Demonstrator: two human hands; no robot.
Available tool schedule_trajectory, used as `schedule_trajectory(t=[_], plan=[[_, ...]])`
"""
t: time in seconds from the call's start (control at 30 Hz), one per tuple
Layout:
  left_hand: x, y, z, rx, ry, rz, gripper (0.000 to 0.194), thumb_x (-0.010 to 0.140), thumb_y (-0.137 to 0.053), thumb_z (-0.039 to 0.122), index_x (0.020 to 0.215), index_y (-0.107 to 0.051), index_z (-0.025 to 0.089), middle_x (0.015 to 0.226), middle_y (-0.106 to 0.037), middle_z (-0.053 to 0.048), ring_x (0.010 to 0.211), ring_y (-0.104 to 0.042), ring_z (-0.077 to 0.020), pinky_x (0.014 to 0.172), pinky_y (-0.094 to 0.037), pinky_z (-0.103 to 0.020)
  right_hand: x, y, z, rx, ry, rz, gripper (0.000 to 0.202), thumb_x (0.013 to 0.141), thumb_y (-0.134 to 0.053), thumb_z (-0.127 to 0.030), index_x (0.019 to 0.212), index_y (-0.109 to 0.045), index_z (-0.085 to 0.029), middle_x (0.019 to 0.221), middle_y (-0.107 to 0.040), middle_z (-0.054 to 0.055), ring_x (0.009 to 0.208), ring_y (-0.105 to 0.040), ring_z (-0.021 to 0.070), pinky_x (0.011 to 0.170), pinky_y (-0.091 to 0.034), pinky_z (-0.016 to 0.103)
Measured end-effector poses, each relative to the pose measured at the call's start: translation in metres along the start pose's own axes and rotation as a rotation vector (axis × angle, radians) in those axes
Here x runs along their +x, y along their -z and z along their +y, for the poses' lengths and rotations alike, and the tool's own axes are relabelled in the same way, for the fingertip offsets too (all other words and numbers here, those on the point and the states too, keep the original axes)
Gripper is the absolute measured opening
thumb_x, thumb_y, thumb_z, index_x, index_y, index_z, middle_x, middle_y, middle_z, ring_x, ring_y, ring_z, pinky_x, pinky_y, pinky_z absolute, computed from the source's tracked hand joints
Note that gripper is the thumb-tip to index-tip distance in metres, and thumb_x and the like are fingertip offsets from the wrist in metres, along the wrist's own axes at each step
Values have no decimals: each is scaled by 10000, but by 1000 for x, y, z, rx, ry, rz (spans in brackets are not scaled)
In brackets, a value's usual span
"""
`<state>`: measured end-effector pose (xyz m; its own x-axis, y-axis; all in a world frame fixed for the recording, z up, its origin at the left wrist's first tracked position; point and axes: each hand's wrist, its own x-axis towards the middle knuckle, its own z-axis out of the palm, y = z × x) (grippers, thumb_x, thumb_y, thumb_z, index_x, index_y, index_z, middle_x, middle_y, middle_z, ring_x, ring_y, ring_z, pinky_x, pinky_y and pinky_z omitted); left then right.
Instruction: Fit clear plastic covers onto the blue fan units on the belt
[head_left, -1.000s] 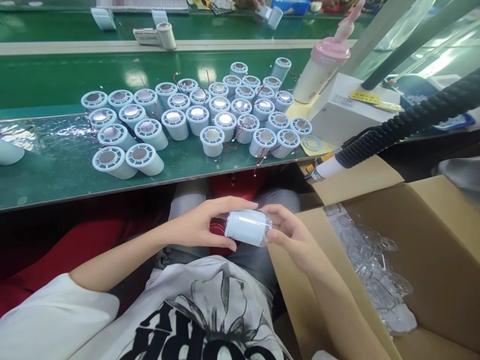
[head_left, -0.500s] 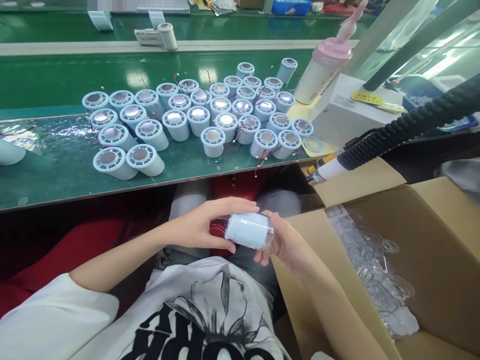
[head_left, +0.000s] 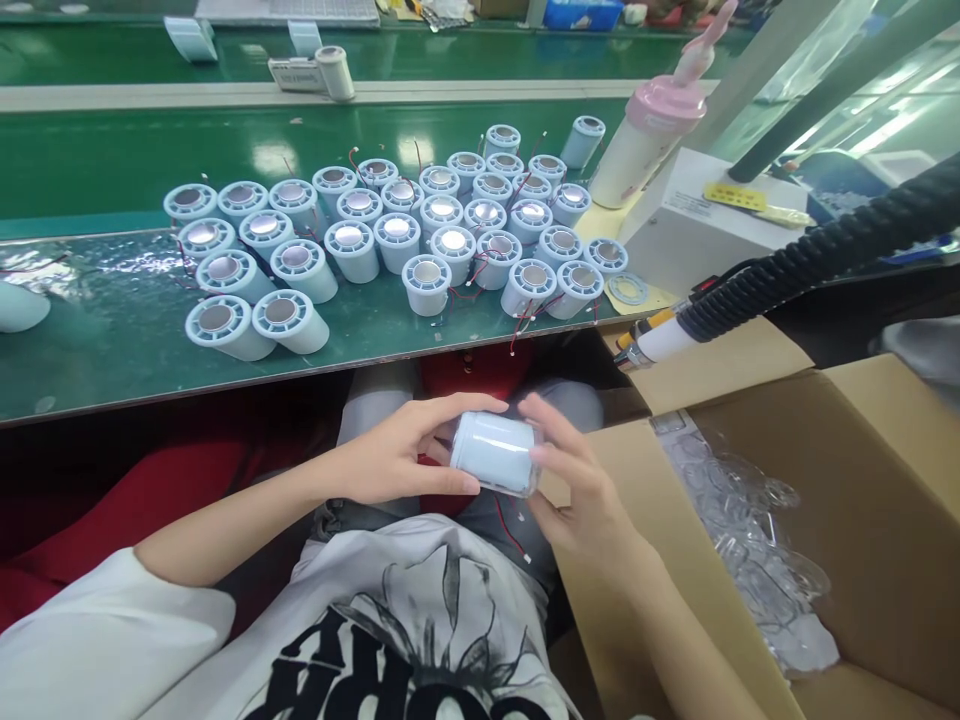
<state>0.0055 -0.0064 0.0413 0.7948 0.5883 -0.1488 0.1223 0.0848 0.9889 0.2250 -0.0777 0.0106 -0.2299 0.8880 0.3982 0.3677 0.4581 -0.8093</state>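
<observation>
Above my lap, a pale blue cylinder [head_left: 491, 452] lies on its side between my two hands. A clear plastic cover [head_left: 534, 475] is around it, showing at its right end. My left hand [head_left: 420, 448] grips its left end, fingers on top and thumb along the lower side. My right hand [head_left: 574, 475] is curled about the right end, fingertips against the cover. Thin red wires with a white connector [head_left: 514, 532] dangle below the cylinder. Several similar blue cylinders [head_left: 350, 248] with metal-centred tops stand on the green bench [head_left: 135, 345] ahead.
To my right, an open cardboard box [head_left: 862, 500] holds clear plastic pieces [head_left: 757, 540]. A black corrugated hose [head_left: 825, 240] reaches over it, near a white machine [head_left: 682, 225]. A pink-lidded bottle [head_left: 645, 140] stands behind. A conveyor belt [head_left: 90, 150] runs along the back.
My right hand has turned, its fingers now raised over the right end of the cylinder. The red wires have come into view below. Two far-right cylinders on the belt have shifted slightly right.
</observation>
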Motion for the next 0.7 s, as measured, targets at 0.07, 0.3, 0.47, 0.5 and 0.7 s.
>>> schedule_trajectory(t=[0.07, 0.3, 0.47, 0.5, 0.7], plan=[[0, 1, -1, -27, 21, -23, 667, 769, -699, 301, 1372, -415, 266, 1278, -554, -104, 999, -631, -223, 807, -555, -321, -1, 2, 0, 24, 23, -76, 422, 830, -605, -127, 1196, -524, -320, 1382, -507, 75, 1280, -475, 249, 1017, -457, 469], [0, 6, -1, -59, -58, -86, 742, 754, -715, 196, 1409, -380, 292, 1387, -484, -108, 1174, -554, -244, 960, -492, -371, -1, 5, -3, 505, -405, -80, 519, 762, -710, -423, 1247, -558, -317, 1199, -645, 61, 968, -669, 221, 795, -581, 345], [3, 2, -15, -231, 91, -138, 837, 743, -723, 186, 1448, -287, 298, 1286, -558, -92, 1064, -609, -208, 880, -523, -342, -2, -3, -3, 488, -545, -88, 486, 726, -747, -291, 1196, -625, -292, 963, -711, 17, 684, -671, 161, 688, -585, 318], [4, 0, -19, -248, 107, -137, 842, 739, -725, 182, 1448, -285, 297, 1267, -568, -86, 1049, -611, -198, 864, -524, -325, -2, -5, -4, 500, -584, -94, 506, 734, -734, -289, 1224, -607, -284, 904, -715, 9, 668, -665, 159, 689, -584, 322], [16, 26, -1, -104, 238, -12, 523, 763, -680, 308, 1256, -521, 237, 1026, -669, -24, 757, -636, -119, 559, -476, -141, -4, 20, 19, 379, -634, -121, 434, 818, -606, -410, 1225, -608, -259, 1063, -701, 35, 922, -663, 200, 819, -544, 343]])
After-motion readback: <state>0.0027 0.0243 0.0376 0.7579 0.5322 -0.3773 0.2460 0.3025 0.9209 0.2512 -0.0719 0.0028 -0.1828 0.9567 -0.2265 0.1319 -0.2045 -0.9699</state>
